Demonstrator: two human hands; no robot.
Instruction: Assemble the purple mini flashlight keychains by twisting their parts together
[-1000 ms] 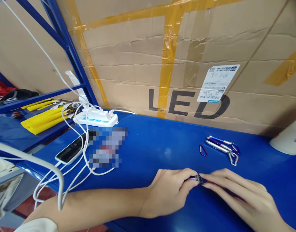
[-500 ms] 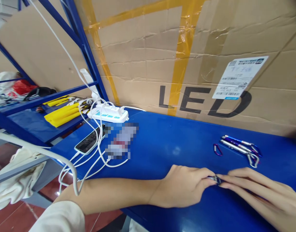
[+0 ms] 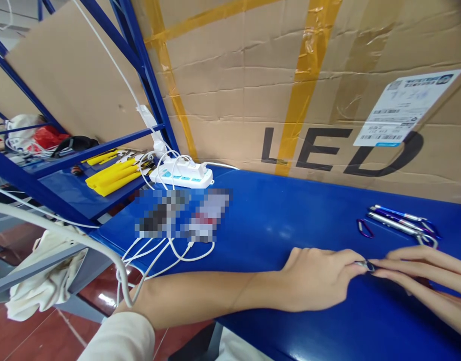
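Note:
My left hand is closed in a pinch, thumb and forefinger on a small silver and dark metal piece. From the other side, the fingertips of my right hand pinch the same piece, so the two hands meet above the blue table. Most of the piece is covered by fingers, and its exact kind does not show. Just beyond the hands lie several slim silver and blue pen-shaped metal tubes with carabiner clips at their ends. A loose purple carabiner rests to their left.
White cables loop across the table's left side, around a white power strip and two blurred-out devices. Behind stands a large cardboard box marked LED. Yellow-handled tools lie on a blue rack shelf at left.
The view has shifted left, so the scene sits further right in the frame. Both hands keep their pinch on the small metal piece.

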